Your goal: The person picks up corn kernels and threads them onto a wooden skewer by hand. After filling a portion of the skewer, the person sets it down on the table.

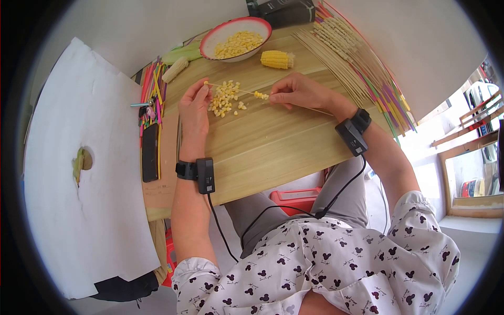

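My right hand (302, 92) pinches a thin wooden skewer (236, 89), whose tail end sticks out below the wrist. Several corn kernels (261, 95) are threaded on it just ahead of the right fingertips. At the skewer's far tip, my left hand (195, 105) has thumb and forefinger closed on a single yellow corn kernel (206, 83). A loose pile of kernels (224, 98) lies on the wooden table (273, 142) between the hands, under the skewer.
A red-rimmed white bowl (257, 24) of kernels stands at the back, beside a partly stripped corn cob (277, 59). A bare cob (175, 69) lies back left. Bare skewers (331, 63) and kernel-threaded skewers (338, 37) lie back right. A black phone (150, 152) rests at the left edge.
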`<action>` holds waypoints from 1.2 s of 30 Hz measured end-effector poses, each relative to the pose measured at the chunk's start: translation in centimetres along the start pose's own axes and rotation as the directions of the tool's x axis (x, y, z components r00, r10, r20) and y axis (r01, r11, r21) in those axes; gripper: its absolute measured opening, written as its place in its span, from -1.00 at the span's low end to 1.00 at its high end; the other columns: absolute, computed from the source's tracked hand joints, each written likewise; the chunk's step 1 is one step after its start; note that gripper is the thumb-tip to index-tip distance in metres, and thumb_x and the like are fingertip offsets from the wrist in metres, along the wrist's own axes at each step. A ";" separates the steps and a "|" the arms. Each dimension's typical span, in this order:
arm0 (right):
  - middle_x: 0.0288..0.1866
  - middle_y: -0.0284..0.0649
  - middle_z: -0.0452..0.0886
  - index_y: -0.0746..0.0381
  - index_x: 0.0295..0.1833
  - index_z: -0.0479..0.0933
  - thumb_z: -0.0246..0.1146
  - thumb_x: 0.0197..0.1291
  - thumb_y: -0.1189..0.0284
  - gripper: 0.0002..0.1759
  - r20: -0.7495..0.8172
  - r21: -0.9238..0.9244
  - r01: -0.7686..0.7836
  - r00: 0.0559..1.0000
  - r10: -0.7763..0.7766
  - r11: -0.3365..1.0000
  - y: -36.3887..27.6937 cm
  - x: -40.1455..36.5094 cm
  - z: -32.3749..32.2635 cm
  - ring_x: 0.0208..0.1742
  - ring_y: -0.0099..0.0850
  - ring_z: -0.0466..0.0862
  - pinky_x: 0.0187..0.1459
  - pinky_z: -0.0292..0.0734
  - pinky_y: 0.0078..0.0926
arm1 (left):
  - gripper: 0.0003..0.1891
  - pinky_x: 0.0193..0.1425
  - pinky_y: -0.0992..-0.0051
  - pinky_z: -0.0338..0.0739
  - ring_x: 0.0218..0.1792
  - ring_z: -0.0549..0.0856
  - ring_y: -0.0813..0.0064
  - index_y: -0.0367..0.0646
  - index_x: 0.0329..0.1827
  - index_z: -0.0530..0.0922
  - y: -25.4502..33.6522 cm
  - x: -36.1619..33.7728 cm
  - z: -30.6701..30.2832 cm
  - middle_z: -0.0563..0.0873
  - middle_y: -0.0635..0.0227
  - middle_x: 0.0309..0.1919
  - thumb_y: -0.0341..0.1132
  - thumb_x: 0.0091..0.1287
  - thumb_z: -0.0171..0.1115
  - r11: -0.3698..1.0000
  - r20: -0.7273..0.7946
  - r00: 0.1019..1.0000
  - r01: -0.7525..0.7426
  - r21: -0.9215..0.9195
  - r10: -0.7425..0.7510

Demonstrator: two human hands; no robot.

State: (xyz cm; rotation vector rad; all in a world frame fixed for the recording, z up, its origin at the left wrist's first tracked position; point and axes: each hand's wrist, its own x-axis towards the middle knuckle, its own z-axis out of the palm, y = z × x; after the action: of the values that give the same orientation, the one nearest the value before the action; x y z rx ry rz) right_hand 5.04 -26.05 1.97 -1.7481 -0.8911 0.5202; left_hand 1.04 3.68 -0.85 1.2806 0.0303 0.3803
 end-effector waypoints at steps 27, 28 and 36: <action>-0.61 -0.49 0.44 0.28 -0.25 0.64 0.26 0.38 0.31 -0.75 0.032 0.015 -0.005 0.999 0.005 1.000 0.4 0.1 -0.2 -0.52 -0.72 0.39 -0.40 0.29 -0.67 | -0.81 -0.20 0.46 0.56 -0.35 0.69 0.42 -0.27 -0.09 0.69 0.9 -1.1 1.9 0.71 0.22 -0.32 -0.50 0.27 0.22 0.511 0.077 0.865 -0.363 0.779 0.496; -0.61 -0.49 0.44 0.28 -0.25 0.64 0.26 0.38 0.31 -0.75 0.032 0.013 0.007 0.999 -0.007 1.000 0.4 0.1 -0.2 -0.52 -0.72 0.38 -0.40 0.29 -0.67 | -0.81 -0.20 0.44 0.57 -0.35 0.69 0.38 -0.27 -0.09 0.69 1.1 -1.2 2.0 0.70 0.19 -0.31 -0.51 0.26 0.22 0.501 0.078 0.864 -0.360 0.787 0.498; -0.60 -0.48 0.46 0.30 -0.26 0.62 0.25 0.38 0.33 -0.75 0.036 0.009 -0.003 0.999 0.003 1.000 0.1 0.0 0.1 -0.51 -0.72 0.40 -0.40 0.30 -0.68 | -0.83 -0.25 0.43 0.56 -0.39 0.68 0.36 -0.26 -0.12 0.69 1.5 -1.5 2.4 0.69 0.20 -0.35 -0.50 0.25 0.25 0.320 0.162 0.806 -0.399 0.859 0.570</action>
State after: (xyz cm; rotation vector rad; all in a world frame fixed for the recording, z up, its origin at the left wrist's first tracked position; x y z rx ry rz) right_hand 5.03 -26.03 1.85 -1.7365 -0.9100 0.5588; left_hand -0.17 1.37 0.94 2.3060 -0.0306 1.1277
